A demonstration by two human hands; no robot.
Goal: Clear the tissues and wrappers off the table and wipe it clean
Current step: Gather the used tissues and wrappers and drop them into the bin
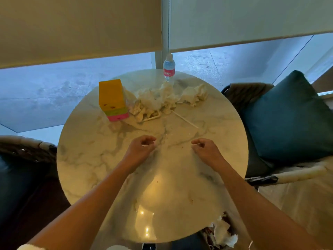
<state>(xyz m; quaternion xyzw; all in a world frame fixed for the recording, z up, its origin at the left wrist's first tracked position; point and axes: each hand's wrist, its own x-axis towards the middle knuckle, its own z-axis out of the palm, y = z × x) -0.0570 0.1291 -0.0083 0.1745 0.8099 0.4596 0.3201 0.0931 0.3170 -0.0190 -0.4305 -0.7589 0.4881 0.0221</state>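
Note:
The round marble table (100, 159) carries a heap of crumpled tissues (156, 101) at its far side, and one more tissue wad (195, 94) to the right. A thin white stick (185, 121) and a paper straw (150, 119) lie just in front of the heap. My left hand (142, 147) and right hand (203, 148) hover over the table's middle with curled fingers. Each pinches one end of a faint clear wrapper (178, 137) stretched between them. Small crumbs (182, 146) dot the surface.
A yellow box with green and pink bands (111, 98) stands far left on the table. A water bottle (169, 68) stands at the far edge. A bin holding tissues (223, 231) sits below the near right rim. A chair with a teal cushion (288, 120) is right, a wicker chair (27, 147) left.

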